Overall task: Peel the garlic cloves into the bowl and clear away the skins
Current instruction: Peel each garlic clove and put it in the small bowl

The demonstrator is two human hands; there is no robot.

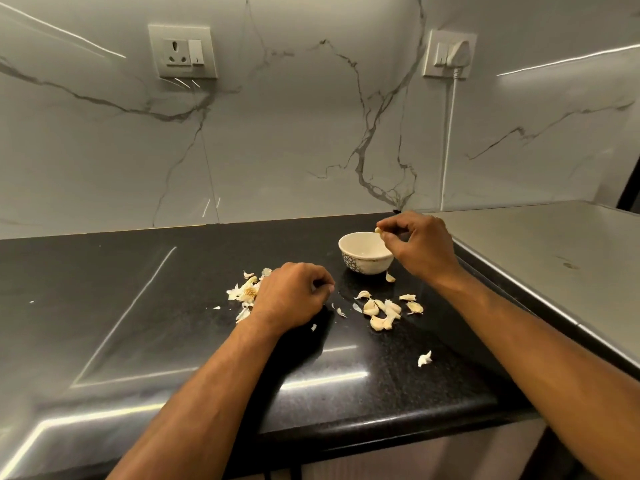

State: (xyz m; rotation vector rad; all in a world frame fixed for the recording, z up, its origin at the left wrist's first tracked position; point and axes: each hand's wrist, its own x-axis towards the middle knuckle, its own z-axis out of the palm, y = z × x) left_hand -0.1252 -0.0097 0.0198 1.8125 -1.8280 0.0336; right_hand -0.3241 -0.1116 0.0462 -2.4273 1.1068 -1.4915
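Observation:
A small white bowl [358, 259] with a patterned base stands on the black counter; its inside looks bare. My right hand [420, 247] hovers over the bowl's right rim and pinches a pale garlic clove [378, 231] between thumb and fingertips. My left hand [292, 296] rests on the counter left of the bowl, fingers curled; what it holds, if anything, is hidden. A cluster of unpeeled cloves [384, 313] lies in front of the bowl. A heap of papery skins [244, 292] sits just left of my left hand.
Stray skin bits lie on the counter, one at the front right [424, 358] and one by the bowl [390, 277]. A steel surface [554, 244] adjoins on the right. The marble wall carries two sockets, with a white cable [448, 143] hanging down.

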